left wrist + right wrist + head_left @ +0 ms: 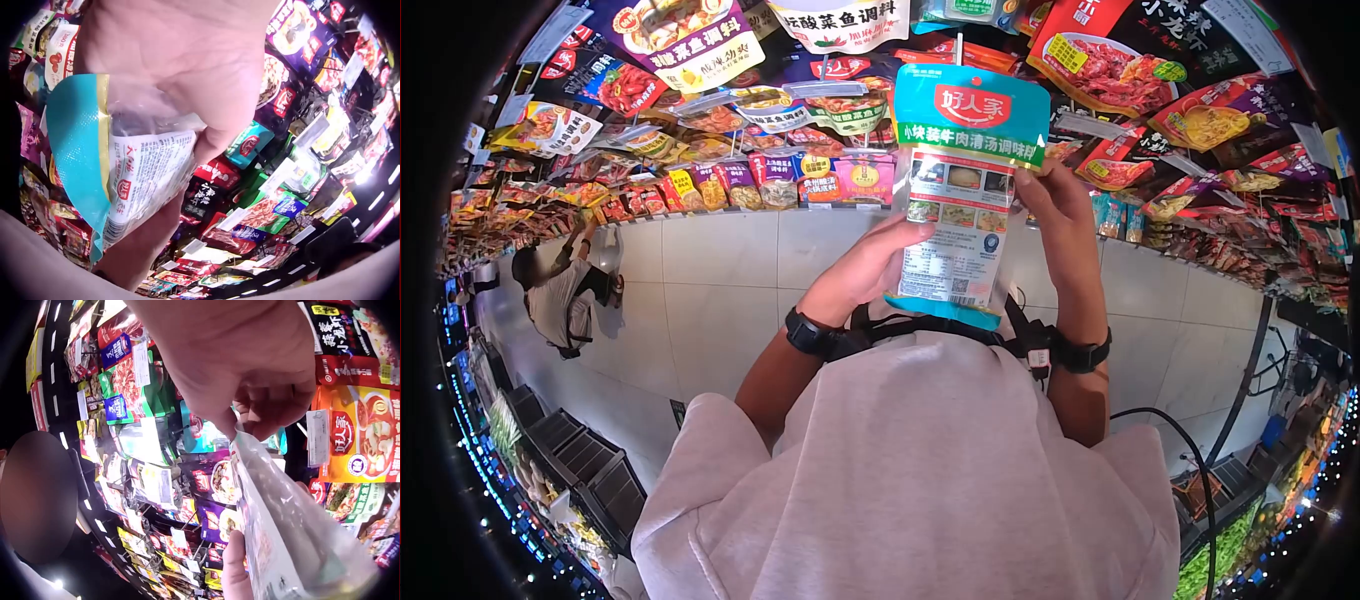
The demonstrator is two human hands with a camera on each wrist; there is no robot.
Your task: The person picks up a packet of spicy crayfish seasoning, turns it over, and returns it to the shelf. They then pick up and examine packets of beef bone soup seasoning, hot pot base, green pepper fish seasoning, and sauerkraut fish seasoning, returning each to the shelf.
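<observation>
A teal-and-clear seasoning packet (955,190) is held upright before the chest, its printed back with small photos and text facing up at the head camera. My left hand (862,268) grips its lower left side, the thumb lying across the printed panel. At the upper right edge, my right hand (1060,205) pinches the packet between thumb and curled fingers. The left wrist view shows the teal bottom band and the white label (147,169) below the hand. From the right wrist, the clear side of the packet (294,519) appears, with the left thumb (235,562) on its far edge.
Racks of hanging seasoning pouches (690,45) curve around in front and to both sides. Lower shelves hold a row of upright packets (745,185). A person (560,300) crouches at the shelf on the left. Pale floor tiles (720,270) lie below; dark crates (585,445) stand behind left.
</observation>
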